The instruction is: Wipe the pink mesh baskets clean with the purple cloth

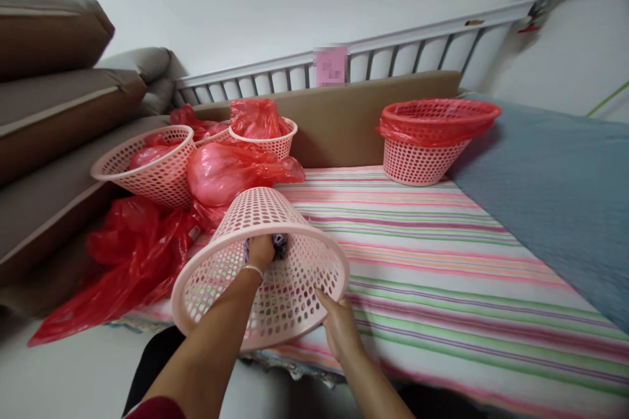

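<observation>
A pale pink perforated plastic basket [260, 229] lies tipped on its side, its wide mouth facing me. Deep inside it, my left hand [261, 250] is closed on a bunched, dark patterned cloth [280, 246] that touches the basket's inner wall. My right hand [337, 317] grips the basket's rim at the lower right, thumb on the inside and the other fingers mostly hidden behind. Just beyond the basket's left side rests a filled red plastic bag [221, 173].
More pink baskets [171, 176] with red bags stand at the back left. Loose red plastic [132, 255] spreads beside them. A red-lined basket [422, 160] stands at the back right on the striped sheet [442, 261]. Stacked cushions [54, 104] are at the left, a radiator [289, 81] behind.
</observation>
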`<state>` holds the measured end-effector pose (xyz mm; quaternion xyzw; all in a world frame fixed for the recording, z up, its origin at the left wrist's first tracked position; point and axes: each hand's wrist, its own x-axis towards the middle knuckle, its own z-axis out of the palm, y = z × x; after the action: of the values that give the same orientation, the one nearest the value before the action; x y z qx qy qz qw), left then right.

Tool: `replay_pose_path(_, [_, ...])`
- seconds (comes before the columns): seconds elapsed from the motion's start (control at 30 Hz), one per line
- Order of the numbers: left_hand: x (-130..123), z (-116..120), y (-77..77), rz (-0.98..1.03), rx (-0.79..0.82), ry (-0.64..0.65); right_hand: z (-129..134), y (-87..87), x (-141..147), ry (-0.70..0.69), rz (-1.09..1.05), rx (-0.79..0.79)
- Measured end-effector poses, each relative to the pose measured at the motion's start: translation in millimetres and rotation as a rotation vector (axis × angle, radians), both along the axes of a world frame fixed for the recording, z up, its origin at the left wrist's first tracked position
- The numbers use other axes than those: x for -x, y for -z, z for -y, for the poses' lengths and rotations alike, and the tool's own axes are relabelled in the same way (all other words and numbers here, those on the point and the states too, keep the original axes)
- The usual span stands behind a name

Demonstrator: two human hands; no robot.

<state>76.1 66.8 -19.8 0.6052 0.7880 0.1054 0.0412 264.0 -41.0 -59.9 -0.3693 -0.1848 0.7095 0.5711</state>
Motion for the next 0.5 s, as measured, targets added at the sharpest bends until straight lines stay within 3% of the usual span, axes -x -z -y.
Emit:
replay_pose_path(0.27, [-16.3, 47.0, -0.7, -0.061, 0.02, 0.141, 1.4, 7.5, 2.0, -0.007, 0.006, -0.014])
replay_pose_path(0.5, [-41.3, 125.8, -3.7, -0.007, 0.023, 0.313, 2.1, 8.2, 3.3, 0.009, 0.029, -0.056])
